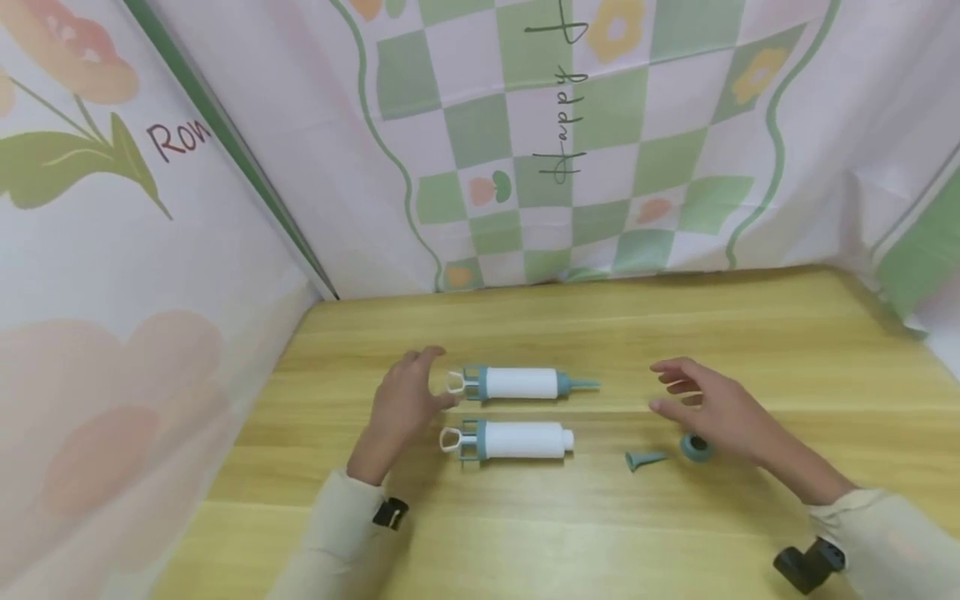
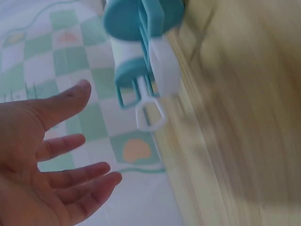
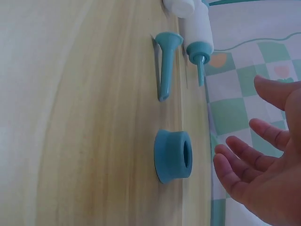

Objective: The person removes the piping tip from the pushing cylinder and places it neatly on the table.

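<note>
Two white syringe-like tubes with teal collars and white loop handles lie side by side on the wooden table. The farther tube (image 1: 522, 383) carries a teal nozzle (image 1: 581, 384) on its right end; the nearer tube (image 1: 523, 440) ends in a bare white neck. My left hand (image 1: 405, 396), fingers relaxed and holding nothing, hovers beside the farther tube's loop handle (image 1: 455, 382). Over to the right, my empty right hand (image 1: 708, 408) has loosely bent fingers. Below it sit a loose teal nozzle (image 3: 166, 66) and a teal ring cap (image 3: 171, 156).
The wooden table (image 1: 600, 525) runs back to a hanging cloth (image 1: 607, 142) with green checks and flowers. Another printed cloth (image 1: 135, 350) borders the left side. Black straps with devices are worn at both sleeves.
</note>
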A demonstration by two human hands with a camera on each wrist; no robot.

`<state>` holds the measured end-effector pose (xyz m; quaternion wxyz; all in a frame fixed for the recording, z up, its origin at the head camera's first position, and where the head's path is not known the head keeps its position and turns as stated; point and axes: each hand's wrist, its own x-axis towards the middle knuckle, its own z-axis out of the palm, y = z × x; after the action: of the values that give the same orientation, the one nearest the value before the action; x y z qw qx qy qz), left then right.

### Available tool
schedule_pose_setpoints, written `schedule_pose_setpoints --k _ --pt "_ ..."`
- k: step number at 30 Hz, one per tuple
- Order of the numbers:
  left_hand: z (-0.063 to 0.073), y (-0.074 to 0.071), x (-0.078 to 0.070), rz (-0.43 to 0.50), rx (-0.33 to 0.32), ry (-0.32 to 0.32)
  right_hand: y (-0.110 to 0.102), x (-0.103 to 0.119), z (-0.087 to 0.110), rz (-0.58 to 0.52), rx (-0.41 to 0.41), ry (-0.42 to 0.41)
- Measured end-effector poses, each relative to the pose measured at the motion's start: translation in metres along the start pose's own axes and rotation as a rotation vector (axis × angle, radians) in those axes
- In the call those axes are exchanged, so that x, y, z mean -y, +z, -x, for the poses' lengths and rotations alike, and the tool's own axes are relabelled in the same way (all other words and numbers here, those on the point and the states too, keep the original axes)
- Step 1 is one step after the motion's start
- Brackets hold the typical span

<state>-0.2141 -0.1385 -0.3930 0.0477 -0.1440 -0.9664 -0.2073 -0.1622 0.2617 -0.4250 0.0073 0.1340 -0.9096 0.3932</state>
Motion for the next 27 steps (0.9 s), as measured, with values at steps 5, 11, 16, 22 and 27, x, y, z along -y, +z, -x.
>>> schedule_pose_setpoints --k 5,11,16,22,27 --pt "-0.009 0.0 0.019 0.19 0.103 -0.061 -0.011 -0.009 -0.003 -0.092 0.036 0.032" --pt "-0.018 0.003 0.04 0.379 0.202 -0.073 -0.012 -0.014 -0.009 -0.306 0.058 0.062" --pt "-0.028 0.014 0.054 0.5 0.242 -0.057 -0.002 -0.011 -0.017 -0.485 0.119 0.138" --pt "-0.04 0.033 0.061 0.669 0.276 -0.049 0.008 -0.008 -0.022 -0.563 0.179 0.191" --pt "-0.046 0.044 0.059 0.701 0.3 -0.01 0.018 -0.004 -0.034 -0.644 0.23 0.189"
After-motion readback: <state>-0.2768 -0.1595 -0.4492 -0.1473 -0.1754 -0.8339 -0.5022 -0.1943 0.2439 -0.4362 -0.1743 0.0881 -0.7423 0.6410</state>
